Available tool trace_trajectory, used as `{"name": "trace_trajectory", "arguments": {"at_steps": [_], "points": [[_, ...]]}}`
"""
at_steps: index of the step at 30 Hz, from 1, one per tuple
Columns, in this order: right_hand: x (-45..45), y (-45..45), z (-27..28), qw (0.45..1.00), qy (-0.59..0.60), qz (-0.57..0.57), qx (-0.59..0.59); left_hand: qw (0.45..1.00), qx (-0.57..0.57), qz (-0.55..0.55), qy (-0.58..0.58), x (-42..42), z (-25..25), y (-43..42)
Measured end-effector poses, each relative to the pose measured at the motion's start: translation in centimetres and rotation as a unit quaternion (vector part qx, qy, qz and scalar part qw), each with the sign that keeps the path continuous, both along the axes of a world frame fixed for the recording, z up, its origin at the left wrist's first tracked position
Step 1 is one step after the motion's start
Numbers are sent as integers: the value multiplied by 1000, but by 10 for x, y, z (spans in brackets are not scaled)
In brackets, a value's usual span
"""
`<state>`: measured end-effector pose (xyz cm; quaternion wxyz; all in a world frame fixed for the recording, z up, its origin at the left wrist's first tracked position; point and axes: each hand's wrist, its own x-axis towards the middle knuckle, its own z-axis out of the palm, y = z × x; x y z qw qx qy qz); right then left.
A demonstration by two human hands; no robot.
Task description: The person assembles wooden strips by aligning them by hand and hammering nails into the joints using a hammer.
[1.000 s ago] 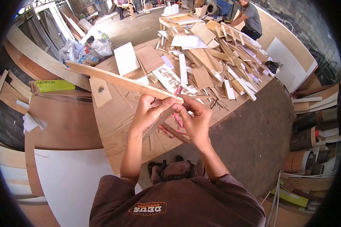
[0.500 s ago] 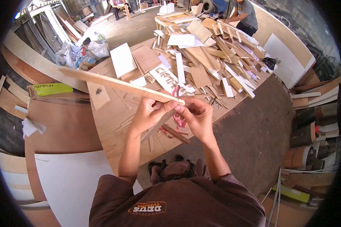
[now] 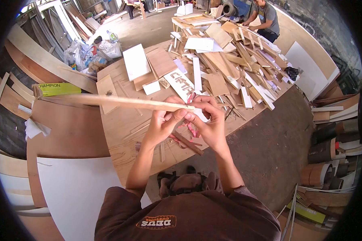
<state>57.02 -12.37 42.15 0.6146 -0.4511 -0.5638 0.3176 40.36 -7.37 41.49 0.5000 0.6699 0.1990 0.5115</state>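
Wood strip [image 3: 132,103], long, thin and pale, is held up above the near part of the tabletop [image 3: 122,160], its far end blurred and reaching out past the tabletop's left edge. The left hand [image 3: 161,125] has its grip pinched on the near end, thumb on top and fingers curled beneath. The right hand [image 3: 210,125] meets it there, its grip also narrow on that end, the two thumbs just beside each other; some fingertips are hidden.

Below the hands, at the tabletop's near edge, lies a brown stick [image 3: 188,143] beside a pink-and-red object [image 3: 193,130], too covered to make out. Toward the tabletop's middle lies a white lettered board [image 3: 180,82]. On the tabletop's left half are a white panel [image 3: 135,62] and a brown panel [image 3: 161,63], and by its left edge a small board [image 3: 104,86] with a dark spot. A heap of wood scraps [image 3: 217,63] covers its far right side. Beyond that end of the tabletop, a co-worker [image 3: 269,20] bends with arms stretched toward the heap. Left of the tabletop are plastic bags [image 3: 84,56], a yellow-green box [image 3: 58,89] and, nearer, a white sheet [image 3: 76,188].
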Motion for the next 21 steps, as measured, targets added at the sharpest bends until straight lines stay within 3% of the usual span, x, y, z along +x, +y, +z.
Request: {"name": "trace_trajectory", "arguments": {"at_steps": [2, 11, 14, 17, 21], "points": [[-2, 2, -4, 998, -42, -29, 21, 999, 34, 16, 7, -1, 1, 0], [-16, 1, -9, 999, -11, -33, 24, 999, 26, 12, -41, -5, 9, 1], [-15, 2, -17, 998, -32, -51, 27, 996, 60, 56, 39, -8, 7, 4], [-12, 10, -52, 998, -9, -66, -9, 996, 31, 43, -76, -5, -1, 13], [-15, 18, -122, 994, 31, -63, -83, 994, 72, 78, -27, -21, 4, 20]]}}
